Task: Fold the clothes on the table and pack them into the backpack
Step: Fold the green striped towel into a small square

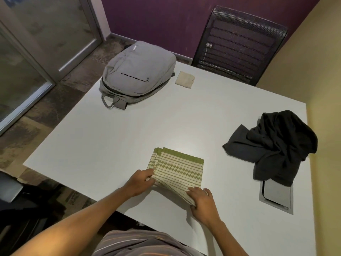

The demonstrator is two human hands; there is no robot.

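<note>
the left fingers [149, 176] curled round the near-left edge of the striped cloth [178, 169], pinching its layers. the right fingers [191, 195] gripped the cloth's near-right corner, thumb tucked under the lifted fold. the left hand [141, 182] and right hand [202, 202] sat low in the frame's centre. the cloth lay partly folded on the white table [120, 145], green band on its far edge. at centre right a dark garment [275, 145] lay crumpled, draped over part of a grey cable hatch [276, 197]. in the upper centre lay a grey backpack [137, 74], looking zipped, with a small folded beige cloth [184, 80] just to its right. a black mesh chair [239, 45] stood behind the table at upper right.
</note>
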